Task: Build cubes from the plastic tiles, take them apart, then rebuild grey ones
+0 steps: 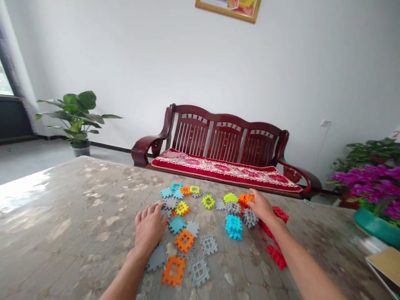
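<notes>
My left hand lies palm down on the table with its fingers stretched out. Its thumb side rests against the loose tiles, beside a grey interlocking plastic tile. My right hand reaches to the far side, thumb and fingers closed around an orange window tile; some of its fingers are hidden. Close to it are a grey tile stack, a blue tile stack and a lime-green tile. Red tiles lie under and beside my right forearm. Between my hands sit orange window tiles and grey window tiles.
The patterned table stretches out to the left. Behind it stands a dark red wooden bench with a red cushion. At right are a teal flowerpot with purple flowers and a book-like object. A potted plant stands at back left.
</notes>
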### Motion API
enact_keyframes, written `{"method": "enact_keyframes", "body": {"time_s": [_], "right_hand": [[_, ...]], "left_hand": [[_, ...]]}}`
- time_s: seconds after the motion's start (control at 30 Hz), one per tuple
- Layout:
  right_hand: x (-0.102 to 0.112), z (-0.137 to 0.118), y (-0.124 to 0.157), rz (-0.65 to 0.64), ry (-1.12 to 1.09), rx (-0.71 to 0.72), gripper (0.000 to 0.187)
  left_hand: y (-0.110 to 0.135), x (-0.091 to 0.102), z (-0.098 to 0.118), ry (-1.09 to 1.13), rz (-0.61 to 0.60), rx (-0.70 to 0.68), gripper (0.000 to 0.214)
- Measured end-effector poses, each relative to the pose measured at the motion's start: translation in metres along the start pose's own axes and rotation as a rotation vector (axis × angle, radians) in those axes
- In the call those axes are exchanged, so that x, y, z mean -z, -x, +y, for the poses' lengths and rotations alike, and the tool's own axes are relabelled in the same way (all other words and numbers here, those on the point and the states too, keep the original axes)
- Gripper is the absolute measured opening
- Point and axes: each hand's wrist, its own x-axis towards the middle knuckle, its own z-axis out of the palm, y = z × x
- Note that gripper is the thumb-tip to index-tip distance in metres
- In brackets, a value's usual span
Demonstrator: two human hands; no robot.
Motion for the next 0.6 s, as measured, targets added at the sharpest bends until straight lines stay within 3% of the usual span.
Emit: {"method": "enact_keyframes", "body": {"time_s": [0.33,0.5,0.6], "right_hand": [[-0.022,0.010,-0.018,-0.020,-0.013,-0.022,0.053],[-0.017,0.007,-0.016,-0.040,-0.036,-0.027,0.054],[-0.007,-0.008,-0.011,-0.003,-0.046,0.006,0.048]], "left_hand": [[-0.001,0.001,0.001,-0.011,-0.004,0.007,0.042],[-0.001,0.000,0.001,0.004,0.020,-0.002,0.043],[0.000,0.001,0.002,0.015,0.017,0.004,0.042]]}}
